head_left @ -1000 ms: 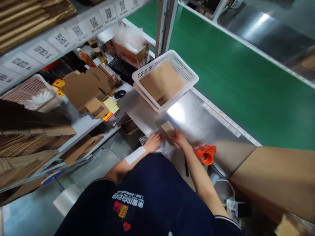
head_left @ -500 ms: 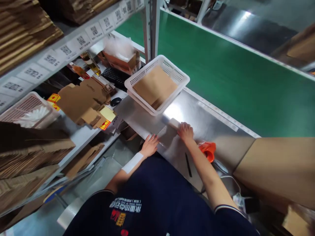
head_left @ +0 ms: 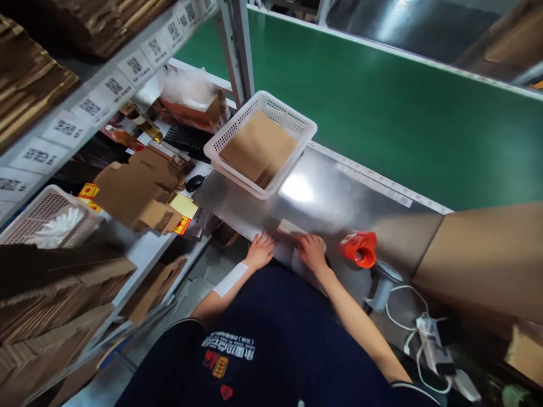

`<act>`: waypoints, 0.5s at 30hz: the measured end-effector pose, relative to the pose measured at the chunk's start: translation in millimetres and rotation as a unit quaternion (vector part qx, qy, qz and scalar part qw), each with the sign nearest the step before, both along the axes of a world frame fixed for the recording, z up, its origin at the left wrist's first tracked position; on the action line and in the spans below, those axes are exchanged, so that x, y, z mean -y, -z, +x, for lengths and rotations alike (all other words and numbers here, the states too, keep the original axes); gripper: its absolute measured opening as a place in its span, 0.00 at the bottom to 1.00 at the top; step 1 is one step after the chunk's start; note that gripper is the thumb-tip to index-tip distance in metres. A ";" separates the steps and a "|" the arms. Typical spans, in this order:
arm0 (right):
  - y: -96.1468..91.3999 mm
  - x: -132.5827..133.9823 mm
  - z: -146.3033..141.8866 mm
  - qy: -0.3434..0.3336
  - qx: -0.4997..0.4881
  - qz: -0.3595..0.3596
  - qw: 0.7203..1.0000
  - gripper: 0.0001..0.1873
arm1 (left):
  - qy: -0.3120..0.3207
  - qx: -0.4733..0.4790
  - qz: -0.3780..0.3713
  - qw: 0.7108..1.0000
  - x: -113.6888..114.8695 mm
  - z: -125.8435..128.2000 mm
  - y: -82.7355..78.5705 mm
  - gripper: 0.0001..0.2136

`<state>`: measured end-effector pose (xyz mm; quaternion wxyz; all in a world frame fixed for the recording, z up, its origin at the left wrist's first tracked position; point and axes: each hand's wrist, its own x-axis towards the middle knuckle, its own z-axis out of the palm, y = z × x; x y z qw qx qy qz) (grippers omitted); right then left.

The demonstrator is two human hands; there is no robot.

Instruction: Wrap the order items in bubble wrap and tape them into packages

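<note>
Both my hands rest at the near edge of a shiny steel table (head_left: 331, 198). My left hand (head_left: 260, 251) lies flat with fingers spread on a sheet of bubble wrap (head_left: 285, 240). My right hand (head_left: 311, 252) presses down on a small item rolled in that wrap, fingers curled over it; the item itself is hidden. An orange tape dispenser (head_left: 360, 249) stands just right of my right hand.
A white plastic basket (head_left: 303, 127) holding a brown cardboard piece sits at the table's far left. A green conveyor belt (head_left: 403, 113) runs behind. A large cardboard box (head_left: 487, 260) is at the right. Flat cartons, a mouse (head_left: 195, 182) and keyboard lie left.
My right hand has pulled back from the middle of the table toward me, rolling the wrapped item to the near edge. The left hand stayed on the bubble wrap. The camera shifted.
</note>
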<state>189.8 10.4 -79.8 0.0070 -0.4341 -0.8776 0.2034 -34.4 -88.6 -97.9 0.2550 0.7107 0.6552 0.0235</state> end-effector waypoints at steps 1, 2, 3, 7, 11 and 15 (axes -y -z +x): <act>1.6 -2.0 0.8 -0.023 -0.008 -0.016 1.000 0.20 | -0.001 0.002 -0.003 1.000 -0.8 -0.9 -2.4 0.28; 3.8 -3.5 1.6 -0.042 -0.016 -0.029 0.999 0.19 | -0.005 0.013 -0.005 1.000 -1.2 -1.9 -4.8 0.27; 6.3 -4.4 2.4 -0.052 -0.025 -0.036 0.998 0.19 | -0.020 0.037 -0.007 0.999 -1.2 -2.9 -6.9 0.25; 13.1 -9.7 5.8 -0.002 -0.044 -0.007 0.999 0.23 | -0.113 0.170 -0.024 0.979 -0.2 -3.7 -8.6 0.18; 8.0 -23.1 6.5 0.070 0.006 0.004 0.998 0.31 | -0.176 0.303 -0.098 0.931 -9.3 5.7 0.5 0.20; 2.2 -35.3 5.7 0.045 0.027 -0.042 0.998 0.32 | -0.208 0.305 -0.095 0.924 -27.8 17.4 5.3 0.21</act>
